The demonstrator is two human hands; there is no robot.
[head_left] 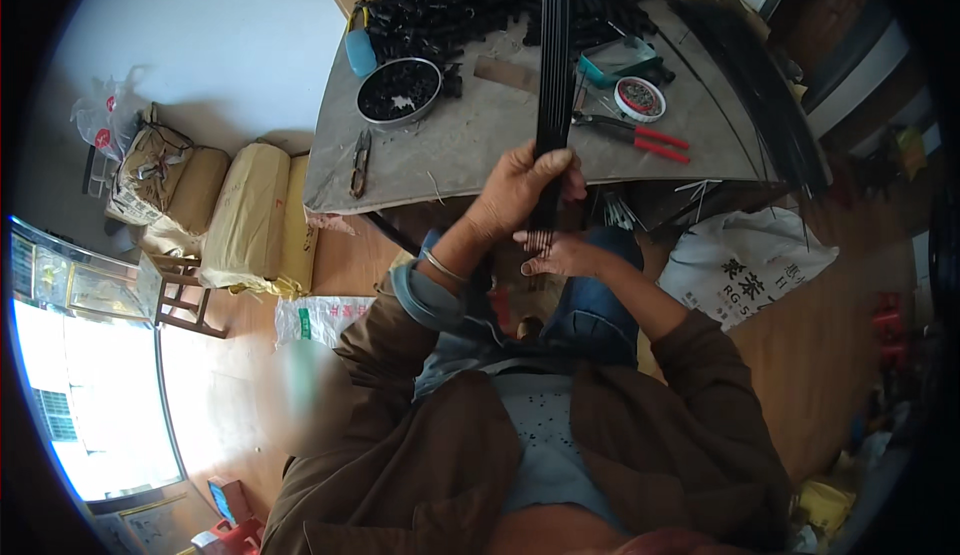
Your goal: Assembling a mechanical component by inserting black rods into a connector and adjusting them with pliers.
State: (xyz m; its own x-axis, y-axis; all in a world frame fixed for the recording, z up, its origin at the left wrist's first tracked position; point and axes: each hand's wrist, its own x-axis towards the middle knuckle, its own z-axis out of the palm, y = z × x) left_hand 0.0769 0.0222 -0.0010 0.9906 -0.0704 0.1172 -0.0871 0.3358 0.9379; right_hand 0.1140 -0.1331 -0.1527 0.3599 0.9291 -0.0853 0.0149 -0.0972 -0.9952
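Observation:
A long bundle of thin black rods (556, 65) stands nearly upright in front of me, reaching up across the table. My left hand (522, 187) is closed around its lower part, thumb along the front. Below it, my right hand (565, 255) has its fingers closed at the rods' bottom ends, where the tips fan slightly apart. Both hands are just off the near edge of the grey table (450, 160), above my lap. Pliers with red handles (660, 143) lie to the right of the bundle, and a pair of snips (360, 165) lies to the left.
A round pan (437, 105) of small black parts, a teal tray (597, 73) and a white-and-red bowl (640, 113) stand on the table. Black parts (460, 15) pile up at the back; long black rods (770, 105) lie right. Wrapped sacks (245, 215) and a wooden stool (180, 300) stand left.

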